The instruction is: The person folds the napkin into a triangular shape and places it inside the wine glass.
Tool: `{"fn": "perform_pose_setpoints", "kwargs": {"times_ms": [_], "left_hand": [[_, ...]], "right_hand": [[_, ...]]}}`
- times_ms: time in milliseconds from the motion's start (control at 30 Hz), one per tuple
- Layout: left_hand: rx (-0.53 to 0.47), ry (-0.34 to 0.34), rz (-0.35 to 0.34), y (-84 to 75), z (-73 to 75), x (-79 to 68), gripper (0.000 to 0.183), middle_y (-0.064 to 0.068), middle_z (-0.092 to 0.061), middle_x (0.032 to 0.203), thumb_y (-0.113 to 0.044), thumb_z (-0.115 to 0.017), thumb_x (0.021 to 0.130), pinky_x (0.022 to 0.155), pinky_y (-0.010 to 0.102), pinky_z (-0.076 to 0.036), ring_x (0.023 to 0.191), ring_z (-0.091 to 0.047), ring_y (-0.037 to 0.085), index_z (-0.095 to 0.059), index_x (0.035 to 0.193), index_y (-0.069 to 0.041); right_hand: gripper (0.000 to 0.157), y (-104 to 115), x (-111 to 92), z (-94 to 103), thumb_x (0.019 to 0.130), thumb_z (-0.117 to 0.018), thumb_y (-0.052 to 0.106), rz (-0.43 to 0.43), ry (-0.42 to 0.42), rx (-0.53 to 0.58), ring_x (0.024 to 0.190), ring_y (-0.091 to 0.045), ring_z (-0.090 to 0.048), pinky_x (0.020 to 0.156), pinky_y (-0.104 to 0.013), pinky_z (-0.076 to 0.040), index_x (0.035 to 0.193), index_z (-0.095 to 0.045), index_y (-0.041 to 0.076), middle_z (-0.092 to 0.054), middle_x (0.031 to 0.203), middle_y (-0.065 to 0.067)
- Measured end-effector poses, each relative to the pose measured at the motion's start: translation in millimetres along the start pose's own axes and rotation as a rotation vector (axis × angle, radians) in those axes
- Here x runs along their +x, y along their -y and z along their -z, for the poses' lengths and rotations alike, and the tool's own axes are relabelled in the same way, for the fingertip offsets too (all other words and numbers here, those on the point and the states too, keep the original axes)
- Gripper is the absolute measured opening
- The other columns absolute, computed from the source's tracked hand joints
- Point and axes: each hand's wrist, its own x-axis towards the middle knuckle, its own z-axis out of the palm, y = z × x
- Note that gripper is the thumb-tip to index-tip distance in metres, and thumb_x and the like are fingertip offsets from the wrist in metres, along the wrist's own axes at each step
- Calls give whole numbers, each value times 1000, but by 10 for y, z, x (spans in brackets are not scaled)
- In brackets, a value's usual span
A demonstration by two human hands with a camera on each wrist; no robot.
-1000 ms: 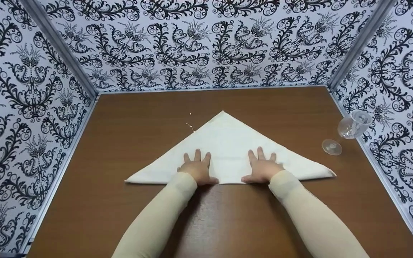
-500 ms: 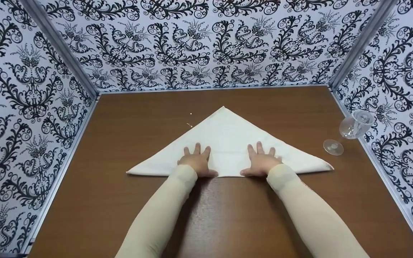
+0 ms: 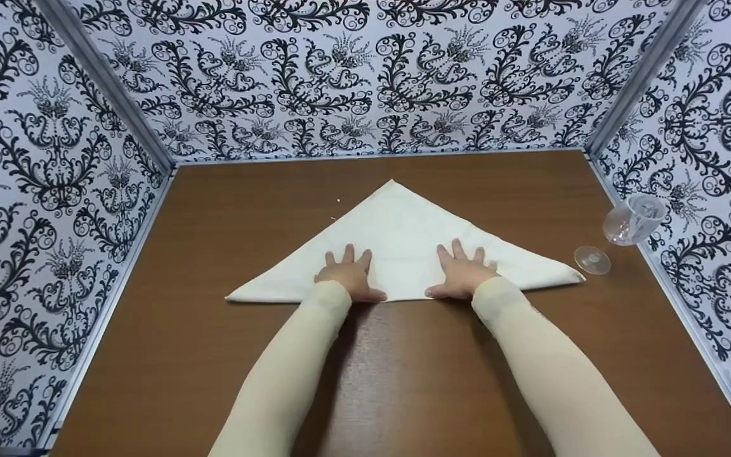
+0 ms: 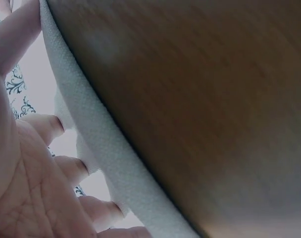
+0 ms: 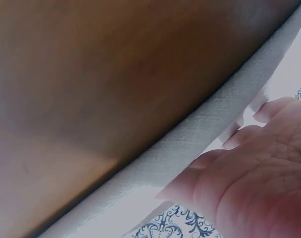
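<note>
A white cloth napkin (image 3: pixel 397 241), folded into a triangle, lies on the brown table with its peak pointing away from me. My left hand (image 3: pixel 348 277) rests on its left half, fingers spread and straight, thumb along the near edge. On the right half my right hand (image 3: pixel 462 274) lies the same way, thumb pointing inward. In the left wrist view, fingertips (image 4: pixel 98 213) touch the cloth beyond its folded edge (image 4: pixel 106 139). The right wrist view shows the palm (image 5: pixel 269 173) raised a little over the cloth's edge.
A clear stemmed glass (image 3: pixel 633 219) lies on its side by the table's right edge. Small pale crumbs or specks (image 3: pixel 339 200) dot the table (image 3: pixel 245 209) left of the napkin's peak. Black-and-white patterned walls (image 3: pixel 353 76) enclose the table at the back and both sides.
Both hands have slid the napkin away from me, toward the back of the table. Its peak now sits farther back, and the specks beside its left edge are partly covered.
</note>
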Motion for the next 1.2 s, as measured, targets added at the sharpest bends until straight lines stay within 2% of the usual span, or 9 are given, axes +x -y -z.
{"fn": "perform_pose_setpoints", "kwargs": {"times_ms": [200,333,433,567,733,1000,1200], "left_hand": [[-29,-23,25,-70,-9,41,109,12,-5,179,-71,-77,83,117,76,-32,161,-6,53,-24,169,-31],[-41,-37,13,-170,-52,41,107,16,-7,178,-72,-73,85,115,79,-29,160,-9,54,-26,169,-26],[-25,-45,17,-233,-90,20,106,15,-9,178,-74,-69,87,115,81,-27,161,-9,53,-24,169,-27],[7,-56,39,-277,-120,-14,107,12,-10,179,-76,-69,86,116,80,-27,161,-9,52,-22,170,-29],[-1,-75,43,-308,-129,-32,112,12,-11,178,-79,-71,82,116,80,-26,161,-9,52,-22,170,-28],[-25,-56,67,-248,-197,56,117,9,-5,179,-80,-73,79,116,82,-22,162,-3,51,-18,170,-30],[-66,-38,79,-100,-147,-20,116,8,-1,179,-79,-73,79,115,84,-21,162,1,50,-16,170,-35]], "right_hand": [[106,102,-30,5,96,-66,63,34,-38,-38,155,-65,1,119,-83,-10,170,-12,11,3,176,-26],[99,248,-60,-53,100,-63,59,93,-50,-47,158,-60,-1,120,-81,-9,170,-13,10,2,175,-27],[97,330,-71,-100,101,-60,60,123,-42,-41,158,-60,-1,121,-79,-9,170,-14,9,2,175,-27],[97,359,-74,-146,101,-58,62,113,-34,-57,159,-58,0,123,-77,-10,170,-14,10,0,176,-26],[91,355,-70,-176,104,-54,59,99,-54,-47,159,-59,-1,123,-77,-10,170,-15,10,-1,176,-25],[90,296,-102,-224,104,-52,60,54,-49,-24,160,-56,4,123,-78,-5,171,-12,15,3,176,-23],[93,106,-180,-205,102,-52,65,-6,-61,12,159,-57,7,120,-81,-4,171,-10,18,6,177,-21]]}}
